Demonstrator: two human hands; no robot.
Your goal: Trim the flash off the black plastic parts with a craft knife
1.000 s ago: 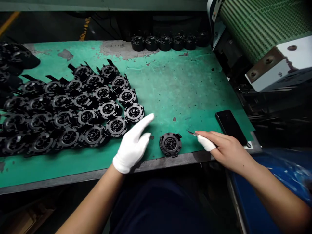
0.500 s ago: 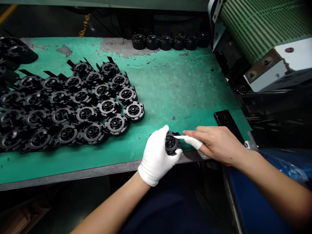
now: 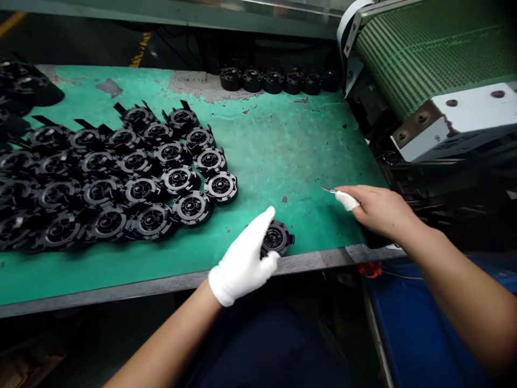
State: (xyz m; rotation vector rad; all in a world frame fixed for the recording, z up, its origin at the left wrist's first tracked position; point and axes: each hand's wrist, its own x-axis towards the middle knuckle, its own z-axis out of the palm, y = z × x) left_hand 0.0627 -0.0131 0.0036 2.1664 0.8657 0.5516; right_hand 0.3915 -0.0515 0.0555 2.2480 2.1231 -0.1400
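Observation:
My left hand (image 3: pixel 246 261), in a white glove, curls round a round black plastic housing (image 3: pixel 278 237) close to the table's front edge. Ridged rings show on the housing's upper face, and the glove hides its left side. Bare except for a white covering on the thumb, my right hand (image 3: pixel 374 207) is closed on a small knife (image 3: pixel 328 189). Its thin blade points left over the table, apart from the housing; the handle is hidden in the fingers. Left of my gloved hand, many similar black housings (image 3: pixel 191 207) stand in close rows.
The green tabletop (image 3: pixel 278 145) has worn patches and a grey front edge. Along the back stands a row of black housings (image 3: pixel 273 81). A green mesh conveyor (image 3: pixel 428 54) with a white metal bracket (image 3: pixel 468 116) juts in at upper right. A blue surface (image 3: pixel 407 323) lies below right.
My right hand has drawn the knife away from the housing, up and to the right. My left hand has shifted slightly left with the housing. The phone is now mostly hidden behind my right arm.

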